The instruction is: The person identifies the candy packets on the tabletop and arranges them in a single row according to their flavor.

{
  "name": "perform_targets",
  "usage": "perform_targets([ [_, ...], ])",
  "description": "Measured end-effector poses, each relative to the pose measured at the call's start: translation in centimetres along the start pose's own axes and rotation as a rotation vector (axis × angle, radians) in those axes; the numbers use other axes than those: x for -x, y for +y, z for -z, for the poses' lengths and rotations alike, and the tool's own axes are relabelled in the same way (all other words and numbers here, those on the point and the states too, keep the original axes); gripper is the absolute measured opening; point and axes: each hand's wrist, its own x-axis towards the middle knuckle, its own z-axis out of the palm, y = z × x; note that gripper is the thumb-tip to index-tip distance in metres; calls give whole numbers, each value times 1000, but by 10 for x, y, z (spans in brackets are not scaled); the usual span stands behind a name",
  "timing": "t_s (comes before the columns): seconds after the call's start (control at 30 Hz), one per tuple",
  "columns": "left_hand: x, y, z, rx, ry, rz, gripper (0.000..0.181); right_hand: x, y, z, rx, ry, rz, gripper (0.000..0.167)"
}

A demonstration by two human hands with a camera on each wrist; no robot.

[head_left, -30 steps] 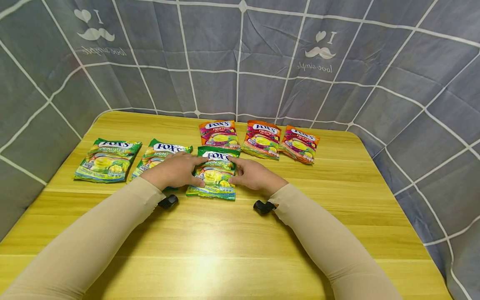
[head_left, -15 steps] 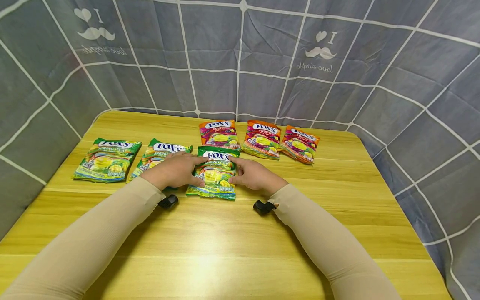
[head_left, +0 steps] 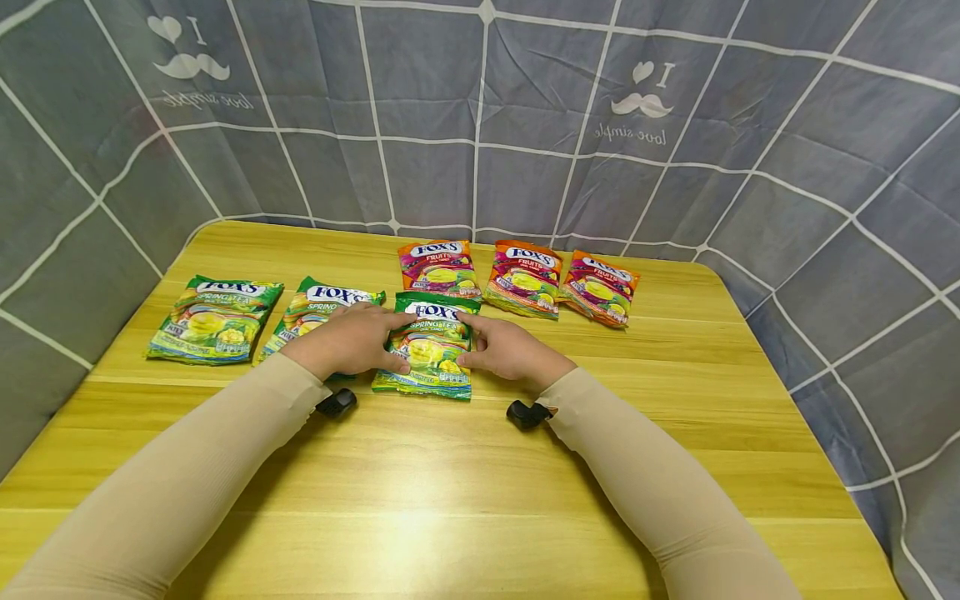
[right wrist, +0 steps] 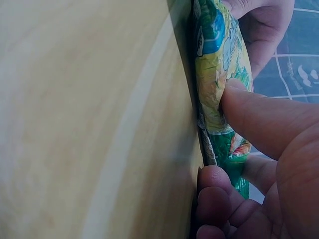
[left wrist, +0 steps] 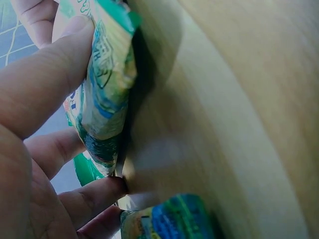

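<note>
A green Fox's Spring Tea candy bag [head_left: 429, 354] lies face up on the table between my two hands. My left hand [head_left: 358, 340] holds its left side, and my right hand [head_left: 512, 350] holds its right side. In the left wrist view, the thumb presses the face of the bag [left wrist: 107, 94] while other fingers are at its edge. The right wrist view has the thumb on the front of the bag [right wrist: 214, 79], with curled fingers beside its edge. Partly covered by my left hand is a second green candy bag [head_left: 315, 307].
Another green candy bag [head_left: 216, 323] lies at the far left of the wooden table [head_left: 420, 500]. Toward the back are three orange-and-purple Fox's Fruits bags, the left one [head_left: 438, 271], the middle one [head_left: 523, 279] and the right one [head_left: 598, 287]. A grey checked cloth [head_left: 420, 100] stands behind.
</note>
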Motion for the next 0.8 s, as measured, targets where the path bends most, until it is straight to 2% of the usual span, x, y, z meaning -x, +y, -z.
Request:
perform_targets([
  [0.5,0,5,7,-21,-24,19,90,2,-3,4,-1,-10,-9,83],
  [0.63,-3,5,12,-29,0,14,82,1,1,11,33,52,-3,76],
  [0.8,-15,1,25,-24,102,20,72,-10,10,26,78,208,-12,57],
])
